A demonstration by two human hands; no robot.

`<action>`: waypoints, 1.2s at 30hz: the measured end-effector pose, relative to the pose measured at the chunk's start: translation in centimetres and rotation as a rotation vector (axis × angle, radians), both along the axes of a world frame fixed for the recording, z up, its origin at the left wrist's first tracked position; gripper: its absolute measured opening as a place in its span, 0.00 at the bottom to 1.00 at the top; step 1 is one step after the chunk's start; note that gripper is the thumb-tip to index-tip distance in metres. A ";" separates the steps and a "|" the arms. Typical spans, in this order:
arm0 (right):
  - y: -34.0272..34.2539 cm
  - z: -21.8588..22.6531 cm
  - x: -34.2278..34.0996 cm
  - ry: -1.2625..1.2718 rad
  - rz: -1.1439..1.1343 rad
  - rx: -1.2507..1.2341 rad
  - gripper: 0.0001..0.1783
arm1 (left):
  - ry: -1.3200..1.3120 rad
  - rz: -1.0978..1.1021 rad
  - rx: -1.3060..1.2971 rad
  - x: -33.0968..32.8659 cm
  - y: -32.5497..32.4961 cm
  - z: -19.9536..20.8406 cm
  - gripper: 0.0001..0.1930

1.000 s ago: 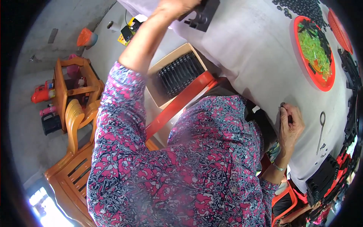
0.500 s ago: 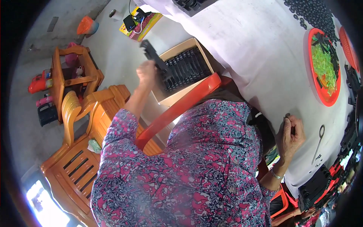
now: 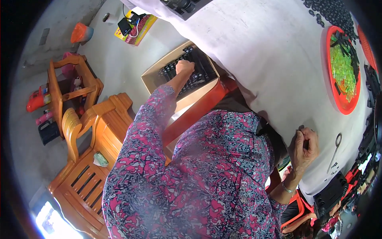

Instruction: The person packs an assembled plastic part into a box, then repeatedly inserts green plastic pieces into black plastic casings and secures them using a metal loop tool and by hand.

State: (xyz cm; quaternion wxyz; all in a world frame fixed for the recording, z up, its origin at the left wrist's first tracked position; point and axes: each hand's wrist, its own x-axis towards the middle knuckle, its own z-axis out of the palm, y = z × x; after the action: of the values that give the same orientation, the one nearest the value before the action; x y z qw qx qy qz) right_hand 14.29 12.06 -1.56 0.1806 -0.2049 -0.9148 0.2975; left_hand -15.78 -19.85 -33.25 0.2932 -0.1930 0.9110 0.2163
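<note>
My left hand (image 3: 184, 67) reaches down into an open cardboard box (image 3: 156, 76) on the floor. Its fingers are curled on a black plastic part among the rows of black parts (image 3: 201, 73) packed in the box. My right hand (image 3: 304, 145) rests at the near edge of the white-covered table (image 3: 258, 59), pinching a small dark piece between thumb and fingers. My flowered sleeve and body hide the box's near side.
A round red tray (image 3: 338, 103) of green and black pieces sits on the table's right. Metal tweezers (image 3: 336, 148) lie beside my right hand. A black tray (image 3: 183, 4) is at the far edge. Wooden chairs (image 3: 91, 167) and a red stool (image 3: 197, 113) stand on the left.
My left hand came off the black tray on the table, swung left and down carrying a black part, and now sits inside the cardboard box. The right hand stayed at the table edge.
</note>
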 end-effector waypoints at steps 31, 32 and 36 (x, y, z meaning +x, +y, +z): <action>0.2 0.7 0.5 -0.091 -0.031 -0.094 0.05 | 0.257 0.302 0.144 3.3 5.2 -9.5 0.10; 0.2 0.7 0.5 -0.091 -0.033 -0.083 0.06 | 0.303 0.215 0.191 3.5 5.1 -9.3 0.10; 0.5 0.4 0.6 -0.056 -0.006 -0.063 0.07 | 0.227 0.252 0.305 2.9 4.7 -7.9 0.09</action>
State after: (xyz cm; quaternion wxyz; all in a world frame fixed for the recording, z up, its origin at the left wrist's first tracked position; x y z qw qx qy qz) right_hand 14.86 12.55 -1.20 0.1491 -0.2218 -0.9090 0.3199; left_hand -12.89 -15.16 -41.13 0.1851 -0.2333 0.8636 0.4068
